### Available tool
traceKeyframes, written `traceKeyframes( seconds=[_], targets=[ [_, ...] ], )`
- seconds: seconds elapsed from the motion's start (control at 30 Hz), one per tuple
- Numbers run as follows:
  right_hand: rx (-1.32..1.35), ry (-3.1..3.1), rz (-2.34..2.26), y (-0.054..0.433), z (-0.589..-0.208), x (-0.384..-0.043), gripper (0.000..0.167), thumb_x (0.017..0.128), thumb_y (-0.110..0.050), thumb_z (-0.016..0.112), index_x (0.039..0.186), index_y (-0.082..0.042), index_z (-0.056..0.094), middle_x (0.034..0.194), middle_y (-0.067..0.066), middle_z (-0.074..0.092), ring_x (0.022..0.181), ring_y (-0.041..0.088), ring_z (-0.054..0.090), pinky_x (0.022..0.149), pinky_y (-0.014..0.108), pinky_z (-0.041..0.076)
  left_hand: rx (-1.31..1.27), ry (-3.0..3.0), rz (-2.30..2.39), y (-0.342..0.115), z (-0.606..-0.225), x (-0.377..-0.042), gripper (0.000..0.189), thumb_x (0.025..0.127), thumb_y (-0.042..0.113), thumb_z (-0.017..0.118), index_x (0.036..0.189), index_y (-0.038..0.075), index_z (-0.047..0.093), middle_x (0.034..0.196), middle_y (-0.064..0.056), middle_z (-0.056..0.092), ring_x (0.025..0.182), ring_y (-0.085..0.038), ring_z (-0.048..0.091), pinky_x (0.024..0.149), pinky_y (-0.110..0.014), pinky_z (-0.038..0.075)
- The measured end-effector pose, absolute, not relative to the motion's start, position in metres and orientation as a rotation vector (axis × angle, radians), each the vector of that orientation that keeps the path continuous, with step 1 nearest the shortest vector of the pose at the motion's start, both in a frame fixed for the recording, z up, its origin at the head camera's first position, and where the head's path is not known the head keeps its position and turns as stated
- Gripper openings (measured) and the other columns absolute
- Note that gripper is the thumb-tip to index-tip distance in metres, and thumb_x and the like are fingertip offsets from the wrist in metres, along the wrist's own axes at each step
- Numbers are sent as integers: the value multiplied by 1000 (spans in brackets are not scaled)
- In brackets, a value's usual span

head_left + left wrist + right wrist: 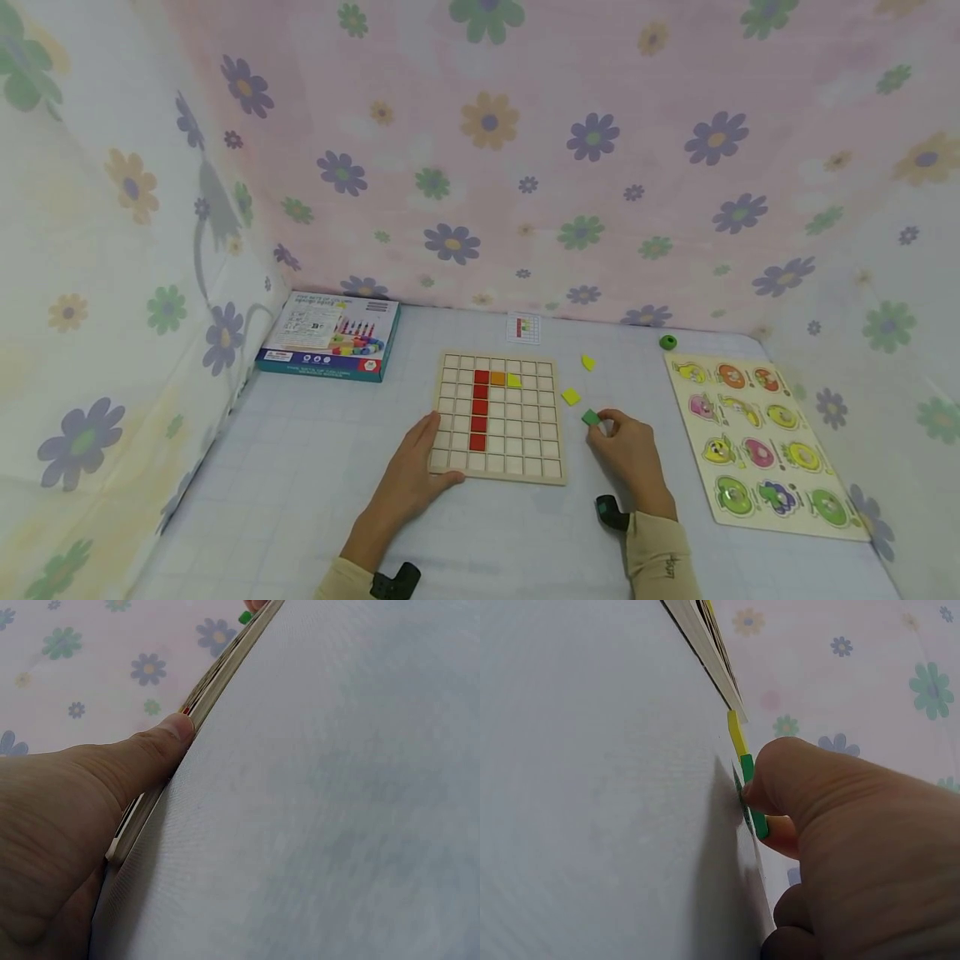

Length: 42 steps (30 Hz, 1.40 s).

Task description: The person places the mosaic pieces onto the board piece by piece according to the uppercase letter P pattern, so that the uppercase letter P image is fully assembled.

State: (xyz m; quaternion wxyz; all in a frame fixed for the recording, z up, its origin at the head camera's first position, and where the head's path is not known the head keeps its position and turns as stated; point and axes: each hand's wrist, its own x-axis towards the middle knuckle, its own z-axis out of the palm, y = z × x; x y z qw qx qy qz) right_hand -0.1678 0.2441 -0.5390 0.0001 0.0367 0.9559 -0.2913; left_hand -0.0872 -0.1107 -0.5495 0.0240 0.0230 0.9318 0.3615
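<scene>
A wooden grid board (498,468) lies on the table with a column of red tiles (478,407), an orange tile (498,379) and a yellow tile (513,381) in its cells. My left hand (408,467) rests at its lower left corner, fingers along the left side and thumb (161,746) against the near edge. Right of the board, my right hand (626,446) pinches a green square tile (590,417) between thumb and finger, low over the table. Beyond that tile lie a yellow square tile (572,397) and a yellow curved piece (588,362).
A small pattern card (523,328) lies behind the board. At the back left is a toy box (330,335). A fruit puzzle board (757,442) lies at the right, with a green bead (667,342) near its far corner. Flowered cloth walls (525,208) enclose the table.
</scene>
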Motion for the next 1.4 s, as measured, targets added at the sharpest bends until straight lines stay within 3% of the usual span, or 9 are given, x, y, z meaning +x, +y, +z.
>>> traceKeyframes(
  seconds=[0.63,1.4],
  targets=[
    [1,2998,-948,235,-524,-169,34,89,-22,67,119,-6,71,61,-4,37,52,11,33,46,22,25,91,2892,1135,-110,-549,-88,107,79,47,86,161,7,30,167,-8,31,154,-29,32,122,-47,38],
    [-515,2858,-1011,173,-504,-179,24,88,-15,70,112,-11,73,55,-9,27,48,6,19,45,20,16,80,2876,1141,-111,-546,-87,106,79,46,86,161,7,30,167,-9,31,154,-30,32,122,-47,38]
  ],
)
